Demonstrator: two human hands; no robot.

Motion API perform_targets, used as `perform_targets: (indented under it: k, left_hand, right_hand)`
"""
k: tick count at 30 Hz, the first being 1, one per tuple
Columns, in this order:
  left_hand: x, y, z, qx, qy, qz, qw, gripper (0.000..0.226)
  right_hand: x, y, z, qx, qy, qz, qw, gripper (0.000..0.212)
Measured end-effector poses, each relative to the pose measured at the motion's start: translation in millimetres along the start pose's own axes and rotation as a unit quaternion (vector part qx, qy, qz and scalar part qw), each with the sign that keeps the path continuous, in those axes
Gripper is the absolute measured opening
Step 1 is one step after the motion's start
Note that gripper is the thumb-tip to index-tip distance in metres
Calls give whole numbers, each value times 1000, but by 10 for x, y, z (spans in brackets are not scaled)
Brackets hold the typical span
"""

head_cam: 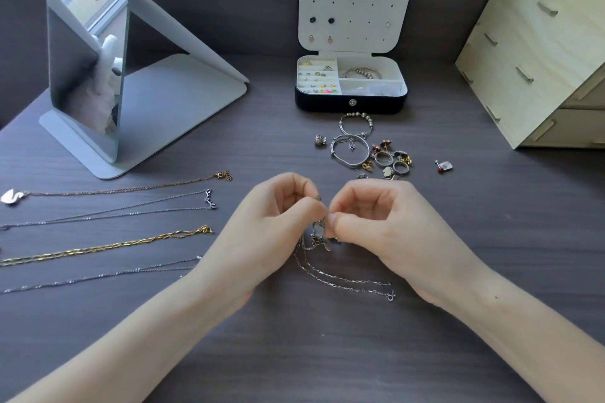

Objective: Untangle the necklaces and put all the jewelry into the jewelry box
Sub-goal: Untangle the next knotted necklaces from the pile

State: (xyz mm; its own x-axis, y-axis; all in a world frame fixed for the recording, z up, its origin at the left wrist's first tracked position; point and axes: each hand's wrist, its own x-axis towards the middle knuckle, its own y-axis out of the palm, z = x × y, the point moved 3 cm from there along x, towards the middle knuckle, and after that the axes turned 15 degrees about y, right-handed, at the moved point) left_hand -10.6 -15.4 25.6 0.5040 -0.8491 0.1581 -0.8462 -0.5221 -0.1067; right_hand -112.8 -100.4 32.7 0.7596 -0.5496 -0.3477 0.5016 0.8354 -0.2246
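While picking at the knot near the middle of the counter [294, 353], pinching the tangled chains [327, 275] from both sides. Gripped tight with the left hand [278, 226] and the right hand [376, 222], fingers [337, 219] curled and meeting tip to tip over the bundle. Trailing from there toward the near edge in loose strands, clasp end flat on the surface. Laid straight toward the left edge: four separate necklaces [98, 249]. Heaped toward the far edge, not yet stowed: a pile of rings, bracelets and earrings [376, 157], just in front of the open jewelry box [350, 101].

Risky to tug hard here: likely to cinch the knot tighter or snap a thin link. Risky too to lift high and sweep the strands left into the straightened necklaces, tangling them afresh.
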Motion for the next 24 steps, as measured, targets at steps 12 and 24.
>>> perform_targets:
  k: [12,24]
  left_hand:
    - [8,-27,31,-2,-20,70,997,11]
    - [39,-28,47,19,-16,5,1000,11]
  right_hand:
    - [37,-37,12,73,32,-3,997,13]
    - [19,48,-31,111,8,-32,993,10]
